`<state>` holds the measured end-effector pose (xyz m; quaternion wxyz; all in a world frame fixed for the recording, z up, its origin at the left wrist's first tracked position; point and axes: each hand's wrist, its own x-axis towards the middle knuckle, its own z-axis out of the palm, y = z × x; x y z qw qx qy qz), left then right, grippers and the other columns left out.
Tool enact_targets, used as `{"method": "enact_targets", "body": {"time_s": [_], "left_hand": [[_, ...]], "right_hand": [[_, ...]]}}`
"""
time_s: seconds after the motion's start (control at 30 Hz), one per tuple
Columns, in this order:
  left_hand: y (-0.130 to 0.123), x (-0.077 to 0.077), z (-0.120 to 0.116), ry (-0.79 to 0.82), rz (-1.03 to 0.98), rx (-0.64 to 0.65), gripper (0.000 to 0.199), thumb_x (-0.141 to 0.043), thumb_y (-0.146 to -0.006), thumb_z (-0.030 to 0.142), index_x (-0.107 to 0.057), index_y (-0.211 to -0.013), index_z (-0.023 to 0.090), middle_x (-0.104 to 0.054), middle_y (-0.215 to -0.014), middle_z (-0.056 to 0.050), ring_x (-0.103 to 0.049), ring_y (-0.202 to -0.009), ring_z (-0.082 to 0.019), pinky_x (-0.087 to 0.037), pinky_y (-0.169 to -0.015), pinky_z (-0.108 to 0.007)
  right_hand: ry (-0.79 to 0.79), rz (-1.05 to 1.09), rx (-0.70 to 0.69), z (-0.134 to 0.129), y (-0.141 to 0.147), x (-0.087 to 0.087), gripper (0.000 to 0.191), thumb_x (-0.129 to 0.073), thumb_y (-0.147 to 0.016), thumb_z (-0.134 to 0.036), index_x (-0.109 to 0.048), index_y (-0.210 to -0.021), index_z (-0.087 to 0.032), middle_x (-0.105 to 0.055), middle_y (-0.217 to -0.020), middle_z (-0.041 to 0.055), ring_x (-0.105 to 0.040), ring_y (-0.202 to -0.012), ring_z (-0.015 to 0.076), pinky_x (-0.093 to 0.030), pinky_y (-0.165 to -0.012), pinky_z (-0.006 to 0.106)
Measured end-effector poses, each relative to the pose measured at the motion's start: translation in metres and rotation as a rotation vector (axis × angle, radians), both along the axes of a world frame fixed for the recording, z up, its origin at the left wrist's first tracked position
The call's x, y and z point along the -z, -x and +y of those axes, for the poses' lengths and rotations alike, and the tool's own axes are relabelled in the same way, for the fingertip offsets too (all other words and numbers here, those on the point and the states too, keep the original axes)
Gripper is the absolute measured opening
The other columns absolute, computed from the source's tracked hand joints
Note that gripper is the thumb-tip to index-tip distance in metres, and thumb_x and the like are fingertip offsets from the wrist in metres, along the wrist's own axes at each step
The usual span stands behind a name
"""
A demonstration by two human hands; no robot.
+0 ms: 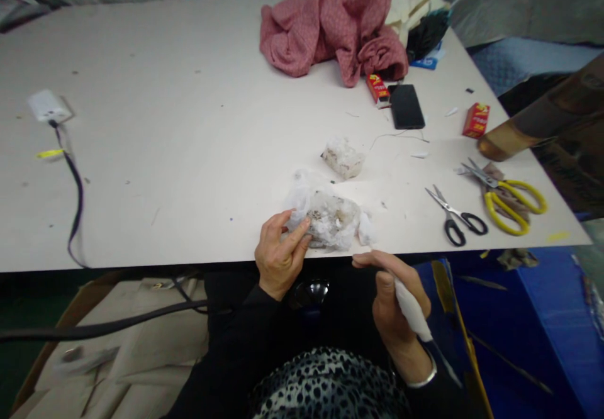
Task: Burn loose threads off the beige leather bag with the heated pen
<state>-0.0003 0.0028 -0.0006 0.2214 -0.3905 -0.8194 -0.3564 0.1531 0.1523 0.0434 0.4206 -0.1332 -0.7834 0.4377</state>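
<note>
My left hand (280,252) rests at the table's front edge, its thumb and fingers on a crumbly white lump with dark specks (333,221). Crumpled thin white wrapping (302,192) lies under and behind that lump. Just off the edge to the right, my right hand (399,299) is closed round a slim tool with a white wrapped handle (410,309). The tool's thin end points back toward my sleeve; its kind is unclear. Behind the first lump sits a smaller white lump (343,158), touched by neither hand.
To the right lie black-handled scissors (455,214) and yellow-handled scissors (512,202). Farther back are a black phone (406,106), red boxes (475,120) and a pink cloth (330,22). A white device with a cable (47,106) is at the left.
</note>
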Motion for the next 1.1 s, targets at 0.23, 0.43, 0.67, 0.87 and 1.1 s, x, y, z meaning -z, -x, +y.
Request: {"method": "enact_targets", "body": {"time_s": [0.23,0.43,0.67,0.87,1.1], "left_hand": [[0.002,0.000,0.001,-0.008,0.030,0.010,0.036,-0.077,-0.087,0.013,-0.074,-0.121,0.020,-0.063,-0.129,-0.016,-0.061,-0.118,-0.030,-0.059,-0.087,-0.039],[0.002,-0.002,-0.001,-0.001,0.031,0.013,0.035,-0.076,-0.087,0.013,-0.074,-0.121,0.020,-0.063,-0.129,-0.016,-0.062,-0.118,-0.030,-0.060,-0.086,-0.039],[0.001,-0.002,0.000,0.005,0.018,0.014,0.036,-0.074,-0.089,0.014,-0.072,-0.124,0.023,-0.063,-0.130,-0.014,-0.062,-0.118,-0.029,-0.060,-0.086,-0.039],[0.001,-0.001,-0.001,0.003,0.006,0.015,0.036,-0.073,-0.090,0.015,-0.071,-0.125,0.023,-0.062,-0.131,-0.014,-0.061,-0.119,-0.028,-0.060,-0.086,-0.038],[0.001,-0.001,0.000,0.008,0.002,0.006,0.035,-0.072,-0.091,0.017,-0.072,-0.125,0.024,-0.062,-0.131,-0.014,-0.062,-0.119,-0.028,-0.061,-0.086,-0.039]], "right_hand": [[-0.228,-0.355,0.220,0.044,0.012,0.027,0.026,-0.069,-0.098,-0.033,-0.069,-0.121,-0.021,-0.075,-0.108,0.0092,-0.066,-0.096,0.0273,-0.054,-0.083,0.042],[-0.311,-0.512,0.198,0.053,0.026,0.033,0.036,-0.072,-0.093,-0.047,-0.071,-0.116,-0.019,-0.070,-0.093,0.0094,-0.057,-0.087,0.0280,-0.049,-0.077,0.040],[-0.107,-0.380,0.223,0.050,0.021,0.022,0.023,-0.067,-0.099,-0.036,-0.066,-0.115,-0.020,-0.069,-0.099,0.0056,-0.065,-0.092,0.0228,-0.050,-0.081,0.035],[0.040,-0.179,0.366,0.051,0.020,0.013,0.021,-0.073,-0.094,-0.032,-0.067,-0.110,-0.021,-0.068,-0.102,0.0038,-0.067,-0.095,0.0212,-0.053,-0.089,0.037],[0.160,-0.215,0.077,0.036,0.018,-0.007,0.016,-0.078,-0.091,-0.029,-0.074,-0.106,-0.023,-0.077,-0.098,0.0025,-0.074,-0.087,0.0190,-0.061,-0.081,0.031]]}}
